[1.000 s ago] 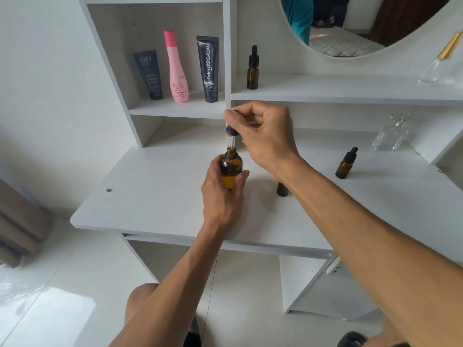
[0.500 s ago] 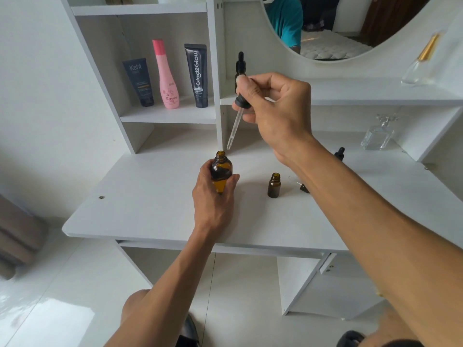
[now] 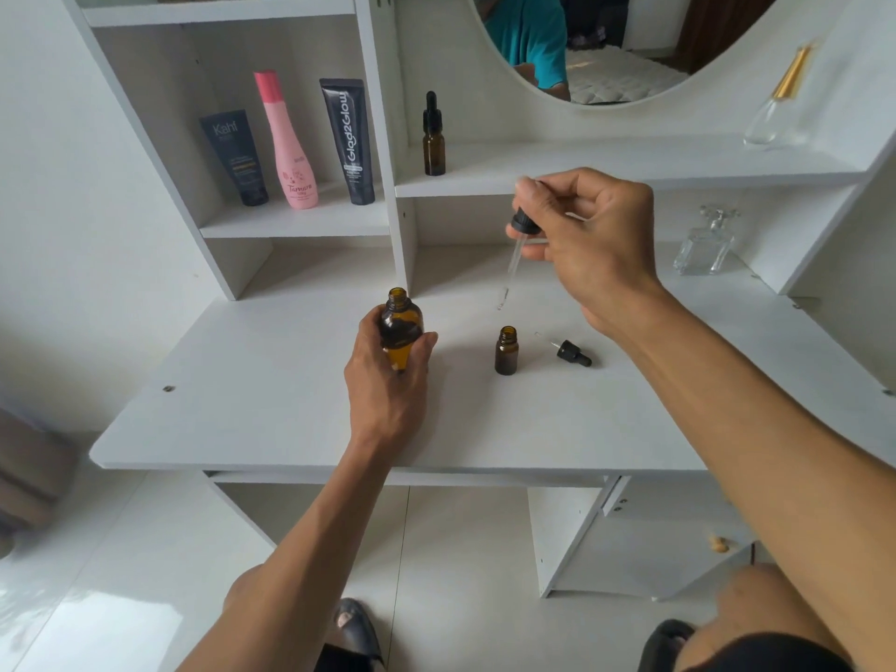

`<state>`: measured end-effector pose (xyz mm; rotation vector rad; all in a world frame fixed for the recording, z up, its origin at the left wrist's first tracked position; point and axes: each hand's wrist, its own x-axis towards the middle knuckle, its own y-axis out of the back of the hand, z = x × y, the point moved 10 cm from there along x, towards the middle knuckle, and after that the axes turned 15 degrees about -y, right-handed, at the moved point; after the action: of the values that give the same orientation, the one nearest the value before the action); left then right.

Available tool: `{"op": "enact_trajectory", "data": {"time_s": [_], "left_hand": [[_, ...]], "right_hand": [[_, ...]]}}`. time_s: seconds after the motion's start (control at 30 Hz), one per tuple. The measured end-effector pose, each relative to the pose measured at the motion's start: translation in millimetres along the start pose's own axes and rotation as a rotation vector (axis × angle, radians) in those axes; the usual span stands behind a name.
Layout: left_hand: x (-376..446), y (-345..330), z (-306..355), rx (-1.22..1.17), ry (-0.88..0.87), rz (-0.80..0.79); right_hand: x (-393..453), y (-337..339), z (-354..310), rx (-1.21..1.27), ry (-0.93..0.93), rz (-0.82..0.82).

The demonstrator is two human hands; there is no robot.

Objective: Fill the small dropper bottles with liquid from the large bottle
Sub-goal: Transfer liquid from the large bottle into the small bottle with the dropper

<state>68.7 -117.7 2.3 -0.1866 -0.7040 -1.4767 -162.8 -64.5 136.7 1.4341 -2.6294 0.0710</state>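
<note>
My left hand (image 3: pixel 388 380) grips the large amber bottle (image 3: pixel 400 327), which stands uncapped on the white desk (image 3: pixel 271 409). My right hand (image 3: pixel 586 244) pinches the black bulb of a glass dropper (image 3: pixel 514 259), with the pipette pointing down. Its tip hangs just above and left of a small open amber bottle (image 3: pixel 506 350) standing on the desk. That bottle's own dropper cap (image 3: pixel 569 352) lies on its side to the right. Another small dropper bottle (image 3: pixel 434 138), capped, stands on the shelf behind.
Three cosmetic containers stand in the left shelf compartment: a dark tube (image 3: pixel 235 157), a pink bottle (image 3: pixel 286 143) and a black tube (image 3: pixel 351 140). A clear glass perfume bottle (image 3: pixel 705 244) sits at the back right. A second clear bottle (image 3: pixel 780 104) rests beside the mirror (image 3: pixel 606 46).
My right hand drew the dropper out of the large bottle and carried it right and down, towards the small open bottle. My left hand stayed on the large bottle.
</note>
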Motion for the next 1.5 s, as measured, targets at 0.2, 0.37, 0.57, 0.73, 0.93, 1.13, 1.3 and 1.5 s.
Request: {"op": "enact_trajectory", "data": {"time_s": [0.2,0.37,0.57,0.73,0.93,1.13,1.3,1.5], "left_hand": [[1,0,-1,0.016,-0.008,0.005],[1,0,-1,0.026,-0.008,0.008],[1,0,0,0.021,-0.008,0.007],[1,0,-1,0.013,-0.005,0.007],[1,0,-1,0.010,-0.004,0.005],[1,-1,-1,-0.001,-0.004,0.005],[1,0,-1,0.003,-0.007,0.005],[1,0,-1,0.009,-0.009,0.005]], "right_hand": [[-1,13,14,-0.021,-0.005,0.028],[-1,12,20,-0.020,-0.015,0.024],[0,9,23,-0.056,-0.010,0.025],[1,6,27,-0.090,-0.007,0.014],[2,2,27,-0.120,0.003,0.007],[1,0,27,-0.138,0.009,0.013],[0,-2,27,-0.149,0.010,0.008],[0,-4,26,-0.182,0.019,0.012]]}}
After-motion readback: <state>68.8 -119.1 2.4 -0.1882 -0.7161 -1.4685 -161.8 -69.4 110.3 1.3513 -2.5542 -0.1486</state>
